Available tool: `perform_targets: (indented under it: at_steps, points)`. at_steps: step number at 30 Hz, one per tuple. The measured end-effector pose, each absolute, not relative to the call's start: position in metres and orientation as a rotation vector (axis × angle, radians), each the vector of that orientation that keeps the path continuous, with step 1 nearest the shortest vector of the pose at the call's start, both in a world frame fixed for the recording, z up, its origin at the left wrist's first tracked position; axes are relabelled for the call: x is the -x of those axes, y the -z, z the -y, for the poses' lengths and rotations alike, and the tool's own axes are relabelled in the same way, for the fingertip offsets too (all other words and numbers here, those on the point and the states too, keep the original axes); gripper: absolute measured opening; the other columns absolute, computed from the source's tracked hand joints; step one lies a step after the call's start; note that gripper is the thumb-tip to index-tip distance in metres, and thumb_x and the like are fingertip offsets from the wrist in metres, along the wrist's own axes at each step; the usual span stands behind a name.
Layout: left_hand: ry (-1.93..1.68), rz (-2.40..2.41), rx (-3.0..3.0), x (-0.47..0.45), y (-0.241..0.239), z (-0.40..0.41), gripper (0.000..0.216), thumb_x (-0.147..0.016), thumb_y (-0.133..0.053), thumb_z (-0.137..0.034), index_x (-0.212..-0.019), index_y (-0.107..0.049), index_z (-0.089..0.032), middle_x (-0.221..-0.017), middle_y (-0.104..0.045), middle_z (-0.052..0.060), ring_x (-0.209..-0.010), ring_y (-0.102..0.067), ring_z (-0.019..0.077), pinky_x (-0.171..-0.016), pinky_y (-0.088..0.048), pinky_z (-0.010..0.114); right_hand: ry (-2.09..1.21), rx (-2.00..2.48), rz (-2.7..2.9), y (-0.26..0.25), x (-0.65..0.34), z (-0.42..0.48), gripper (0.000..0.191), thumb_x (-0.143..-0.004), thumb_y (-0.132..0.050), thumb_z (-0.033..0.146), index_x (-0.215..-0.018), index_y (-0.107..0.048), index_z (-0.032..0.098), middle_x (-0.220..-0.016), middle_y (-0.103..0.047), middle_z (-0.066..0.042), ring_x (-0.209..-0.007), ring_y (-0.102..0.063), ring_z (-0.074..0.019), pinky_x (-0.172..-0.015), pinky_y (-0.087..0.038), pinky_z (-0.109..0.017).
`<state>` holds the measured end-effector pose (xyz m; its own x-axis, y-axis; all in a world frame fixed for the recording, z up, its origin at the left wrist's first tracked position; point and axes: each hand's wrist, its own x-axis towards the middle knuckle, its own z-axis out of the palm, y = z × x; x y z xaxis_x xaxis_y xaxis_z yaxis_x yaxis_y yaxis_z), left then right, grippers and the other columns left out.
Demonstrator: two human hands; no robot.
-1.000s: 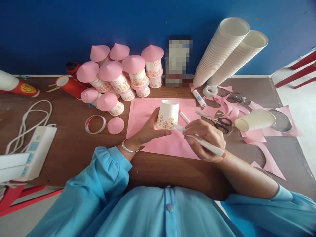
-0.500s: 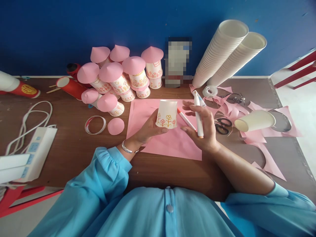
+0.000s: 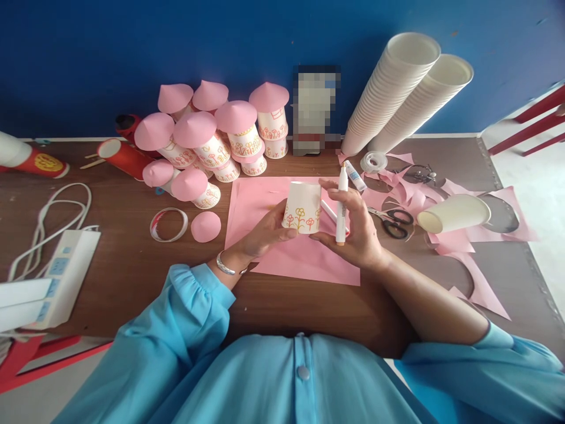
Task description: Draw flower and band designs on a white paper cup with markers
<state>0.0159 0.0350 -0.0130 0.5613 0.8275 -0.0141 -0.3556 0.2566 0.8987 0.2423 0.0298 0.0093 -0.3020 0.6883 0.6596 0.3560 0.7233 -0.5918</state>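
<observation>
My left hand (image 3: 271, 229) is closed round the side of a white paper cup (image 3: 304, 203), held upside down with its rim low. Red and yellow flowers are drawn along its lower part. In my right hand (image 3: 357, 229) a white marker (image 3: 342, 206) stands upright, its tip pointing up, and the fingers and thumb reach to the right side of the cup. Below both hands lies a sheet of pink paper (image 3: 309, 265). A second marker (image 3: 329, 215) rests on the sheet, partly hidden behind my right hand.
Cups with pink cone roofs (image 3: 196, 129) cluster at the back left. Two tall cup stacks (image 3: 392, 88) lean by the wall. Scissors (image 3: 397, 224), a tape roll (image 3: 374, 162), paper scraps (image 3: 481, 282) and a lying cup (image 3: 454, 213) are right; a power strip (image 3: 73, 277) is left.
My right hand has moved left with the marker, so its fingers now reach the cup. The cup has shifted slightly right and turned a little, bringing its drawn flowers round.
</observation>
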Motion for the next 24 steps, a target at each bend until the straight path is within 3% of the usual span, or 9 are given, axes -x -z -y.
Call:
perform_targets:
  at_steps: [8,14,16,19,22,24]
  points:
    - [-0.785,-0.584,-1.064,-0.015,0.010,-0.034,0.078,-0.073,-0.096,-0.047,-0.142,-0.065,-0.025,-0.136,-0.074,0.014,-0.129,-0.067,0.0378,-0.103,-0.054,0.045,-0.360,0.841,1.980,-0.010,-0.243,-0.028,0.073,-0.091,-0.084,0.046,-0.151,-0.045,0.031,-0.144,-0.067,-0.017,-0.130,-0.068,-0.0380,-0.106,-0.058,-0.059]
    - [-0.785,-0.640,-1.061,-0.014,0.010,-0.033,0.074,-0.074,-0.096,-0.045,-0.139,-0.066,-0.024,-0.131,-0.075,0.013,-0.123,-0.070,0.0352,-0.097,-0.055,0.041,-0.402,0.786,1.957,-0.010,-0.243,-0.026,0.080,-0.090,-0.086,0.043,-0.157,-0.044,0.030,-0.147,-0.067,-0.017,-0.132,-0.068,-0.0381,-0.105,-0.060,-0.058]
    - [-0.824,-0.631,-1.032,-0.014,0.010,-0.033,0.074,-0.073,-0.096,-0.045,-0.137,-0.067,-0.024,-0.129,-0.076,0.013,-0.121,-0.070,0.0344,-0.098,-0.055,0.042,-0.406,0.777,1.912,-0.011,-0.243,-0.026,0.074,-0.095,-0.080,0.040,-0.159,-0.044,0.031,-0.146,-0.069,-0.016,-0.129,-0.070,-0.0367,-0.101,-0.062,-0.056]
    - [-0.870,-0.604,-0.987,-0.016,0.010,-0.034,0.073,-0.073,-0.096,-0.046,-0.138,-0.068,-0.025,-0.132,-0.075,0.013,-0.126,-0.069,0.0352,-0.105,-0.055,0.047,-0.355,0.756,1.790,-0.015,-0.243,-0.023,0.056,-0.105,-0.065,0.035,-0.158,-0.049,0.034,-0.138,-0.073,-0.012,-0.109,-0.076,-0.0319,-0.087,-0.067,-0.051]
    - [-0.883,-0.577,-0.973,-0.017,0.011,-0.035,0.074,-0.073,-0.095,-0.047,-0.139,-0.068,-0.026,-0.135,-0.074,0.013,-0.129,-0.068,0.0360,-0.109,-0.054,0.052,-0.241,0.763,1.737,-0.023,-0.245,-0.019,0.044,-0.109,-0.056,0.042,-0.153,-0.059,0.034,-0.114,-0.077,-0.010,-0.082,-0.073,-0.0254,-0.072,-0.067,-0.046]
    - [-0.898,-0.582,-0.970,-0.018,0.011,-0.035,0.074,-0.071,-0.096,-0.047,-0.137,-0.069,-0.027,-0.136,-0.074,0.013,-0.128,-0.068,0.0355,-0.108,-0.054,0.051,-0.259,0.790,1.782,-0.032,-0.247,-0.014,0.040,-0.110,-0.054,0.046,-0.144,-0.068,0.032,-0.100,-0.072,-0.009,-0.076,-0.071,-0.0231,-0.069,-0.066,-0.042]
